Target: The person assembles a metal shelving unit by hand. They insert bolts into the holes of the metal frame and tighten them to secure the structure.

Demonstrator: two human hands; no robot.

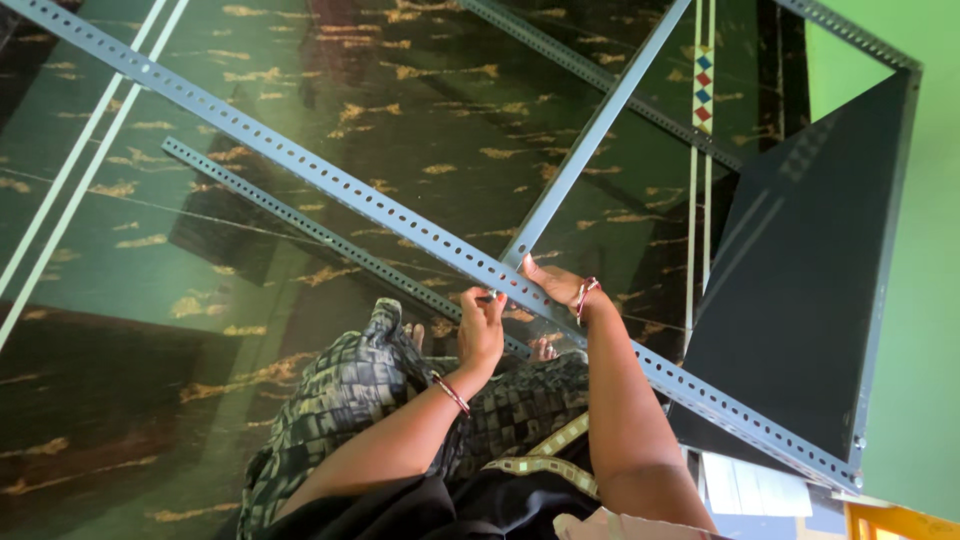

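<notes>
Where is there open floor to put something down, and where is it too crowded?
Bare floor lies on the left, below the short holed bar. More shows between the long holed bar and the plain bar. It is crowded where the left hand and right hand meet the bars, and by the dark shelf panel.

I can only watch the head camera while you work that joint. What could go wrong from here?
1. Both the left hand and right hand sit at the joint of the long slotted angle bar and the cross bar; fingers could get pinched.
2. The dark shelf panel looks tilted; it might shift.
</notes>
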